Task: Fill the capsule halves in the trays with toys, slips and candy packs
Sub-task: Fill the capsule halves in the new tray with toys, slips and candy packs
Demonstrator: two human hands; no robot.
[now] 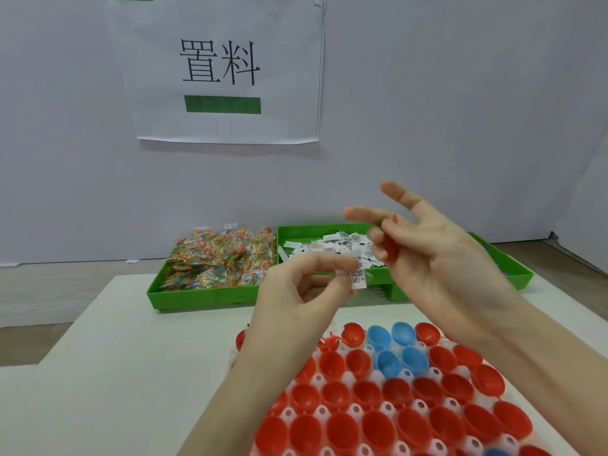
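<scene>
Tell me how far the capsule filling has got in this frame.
Barely started: one red capsule half near the white tray's far edge seems to hold a red toy; the others visible look empty. In hand: left hand pinches a slip, right hand holds something red. Candy packs remain binned.

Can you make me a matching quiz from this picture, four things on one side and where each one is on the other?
Things:
1. candy packs
2. slip
3. red toy
4. blue halves

Places:
A. held in the right hand
B. in the white tray among red halves
C. in the left green tray
D. pinched by the left hand

Pairs: 1-C, 2-D, 3-A, 4-B
</scene>
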